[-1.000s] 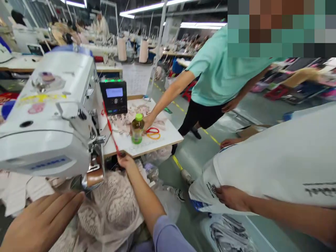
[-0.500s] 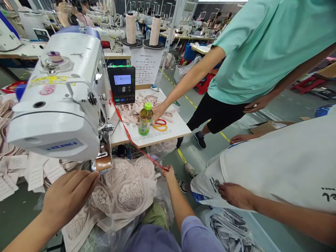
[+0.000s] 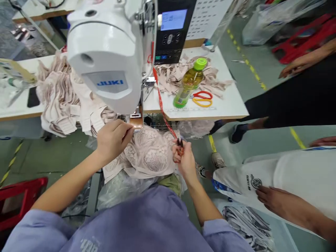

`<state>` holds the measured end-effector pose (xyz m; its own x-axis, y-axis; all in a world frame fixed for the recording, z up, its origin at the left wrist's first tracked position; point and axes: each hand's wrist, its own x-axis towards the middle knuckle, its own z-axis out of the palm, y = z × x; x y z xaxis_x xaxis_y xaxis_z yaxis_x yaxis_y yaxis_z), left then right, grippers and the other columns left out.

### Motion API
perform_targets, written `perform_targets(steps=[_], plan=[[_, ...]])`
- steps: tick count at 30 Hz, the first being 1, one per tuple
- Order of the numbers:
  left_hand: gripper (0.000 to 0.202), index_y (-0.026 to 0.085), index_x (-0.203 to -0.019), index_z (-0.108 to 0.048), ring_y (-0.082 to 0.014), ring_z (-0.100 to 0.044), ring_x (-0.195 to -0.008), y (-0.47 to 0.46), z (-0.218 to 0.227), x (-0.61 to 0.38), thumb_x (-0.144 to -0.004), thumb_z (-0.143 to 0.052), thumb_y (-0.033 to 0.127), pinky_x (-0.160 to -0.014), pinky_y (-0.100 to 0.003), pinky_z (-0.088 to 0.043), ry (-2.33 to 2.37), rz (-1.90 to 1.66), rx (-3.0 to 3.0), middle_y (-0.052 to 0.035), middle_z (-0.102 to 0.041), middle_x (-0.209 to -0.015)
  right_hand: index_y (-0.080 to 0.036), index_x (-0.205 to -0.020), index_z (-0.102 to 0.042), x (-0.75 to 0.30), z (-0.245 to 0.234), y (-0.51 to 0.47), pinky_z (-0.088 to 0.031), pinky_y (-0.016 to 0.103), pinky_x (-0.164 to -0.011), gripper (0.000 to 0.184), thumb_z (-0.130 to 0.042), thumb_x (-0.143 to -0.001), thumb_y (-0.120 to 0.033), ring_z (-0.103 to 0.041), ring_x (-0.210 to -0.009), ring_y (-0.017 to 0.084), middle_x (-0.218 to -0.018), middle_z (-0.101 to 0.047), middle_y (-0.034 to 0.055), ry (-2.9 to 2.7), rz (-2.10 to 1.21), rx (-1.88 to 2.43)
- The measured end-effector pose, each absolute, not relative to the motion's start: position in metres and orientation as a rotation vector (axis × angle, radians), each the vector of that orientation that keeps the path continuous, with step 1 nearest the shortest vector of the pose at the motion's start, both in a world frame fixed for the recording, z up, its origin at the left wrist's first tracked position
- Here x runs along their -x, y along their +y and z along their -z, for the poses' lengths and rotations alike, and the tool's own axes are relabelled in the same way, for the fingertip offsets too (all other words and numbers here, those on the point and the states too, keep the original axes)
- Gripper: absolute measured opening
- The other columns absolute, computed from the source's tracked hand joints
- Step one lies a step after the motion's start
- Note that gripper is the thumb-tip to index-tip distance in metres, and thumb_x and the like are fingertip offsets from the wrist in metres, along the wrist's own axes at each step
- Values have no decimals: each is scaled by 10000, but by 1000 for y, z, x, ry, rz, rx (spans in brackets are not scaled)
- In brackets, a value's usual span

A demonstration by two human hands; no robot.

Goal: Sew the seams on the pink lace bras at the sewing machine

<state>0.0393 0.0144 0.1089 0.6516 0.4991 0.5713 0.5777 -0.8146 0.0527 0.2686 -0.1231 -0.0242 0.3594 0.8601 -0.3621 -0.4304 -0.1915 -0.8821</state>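
Holding the small thread snips [image 3: 180, 148] in a narrow, curled grip, the right hand [image 3: 185, 157] stands to the lower right of the sewing machine [image 3: 110, 59]. In the head view, which is the one I have, I see the dark blades of the snips rise above the fingers. A red cord [image 3: 162, 106] goes from this hand up along the right side of the machine.

The left hand [image 3: 114, 140] is just below the machine's head, with the fingertips drawn together close to the brown metal part [image 3: 136, 122]. I cannot tell whether a thin thread is between them. Below the machine, between the two hands, I find the beige lace garment [image 3: 154, 159]; its upper left part is hidden by the left hand.

On the white table [image 3: 231, 110], to the right of the machine, a bottle with green cap [image 3: 189, 82] stands beside scissors with red and orange handles [image 3: 202, 99]. Beige strips [image 3: 59, 94] are heaped to the machine's left, near a dark phone-like object [image 3: 33, 97].

Farther right of the machine I see a person in a white top [image 3: 304, 175], a red stool [image 3: 307, 38] and the grey floor [image 3: 244, 84] with yellow marking.
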Motion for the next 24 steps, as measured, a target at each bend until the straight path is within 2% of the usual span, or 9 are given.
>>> perform_targets(steps=[2,5,12,17,21,24], plan=[[94,179,-869,-661,-142,-620,-658,13,-107,-42,-933,-601,214,-565,-249,-411,-979,917,2760,-23,-676,-740,-197,-990,-645,-234,-14,-112,-157,197,-399,526,-535,-879,-699,-188,-413,39,-609,-452,-66,-406,-1568,1041],[120,170,-854,-663,-130,-588,-637,9,-109,-43,-940,-593,216,-563,-243,-398,-1072,968,2779,-18,-653,-725,-189,-944,-643,-193,-53,-95,-155,182,-403,502,-652,-820,-675,-190,-421,22,-625,-437,-77,-332,-1786,791],[102,180,-836,-641,-120,-573,-631,0,-111,-39,-926,-598,201,-555,-235,-390,-1071,993,2820,-7,-650,-711,-193,-853,-564,-166,-65,-72,-198,170,-416,384,-688,-861,-557,-248,-450,20,-674,-444,-73,-290,-1729,631],[111,180,-821,-631,-115,-563,-615,-2,-110,-38,-925,-593,187,-550,-234,-381,-1060,1002,2851,-7,-648,-703,-192,-892,-594,-170,-62,-67,-177,163,-401,393,-691,-855,-572,-238,-428,19,-612,-385,-92,-287,-1667,683],[139,185,-792,-634,-108,-489,-580,12,-110,-40,-924,-592,200,-536,-240,-329,-1275,1068,2807,18,-565,-650,-184,-851,-596,-178,-58,-64,-162,160,-385,418,-683,-851,-592,-203,-401,17,-555,-363,-103,-238,-1636,721],[264,187,-644,-502,-109,-409,-550,28,-109,-42,-886,-606,200,-528,-258,-282,-1517,1141,2693,36,-445,-584,-168,-878,-628,-182,-53,-67,-172,159,-378,428,-692,-840,-590,-209,-390,11,-557,-409,-98,-208,-1685,734]])
